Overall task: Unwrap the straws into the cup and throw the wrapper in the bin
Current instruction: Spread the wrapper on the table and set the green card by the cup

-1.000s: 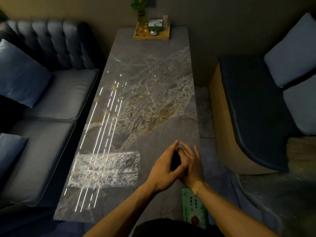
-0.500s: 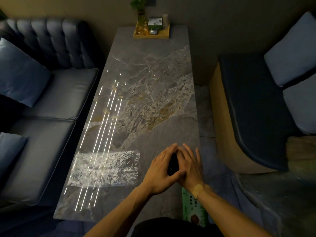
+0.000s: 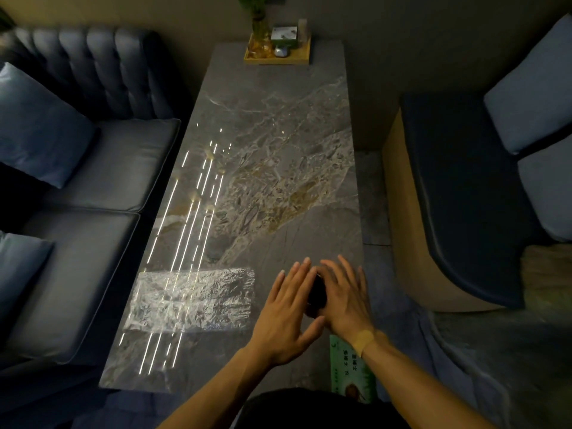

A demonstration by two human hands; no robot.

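Observation:
A crinkled clear plastic packet lies flat on the marble table, near its front left; what it holds is not readable in the dim light. To its right, my left hand and my right hand flank a small dark object standing on the table. It may be a cup. Both hands have their fingers straight and spread, palms facing the object. Whether the palms touch it I cannot tell. My right wrist carries a plaster. No bin is in view.
A green printed card hangs at the table's front right edge. A wooden tray with a plant and small items stands at the far end. A blue sofa runs along the left, a dark bench along the right.
My fingers were joined over the dark object; they have since spread apart and straightened. Both hands have slid slightly nearer to me.

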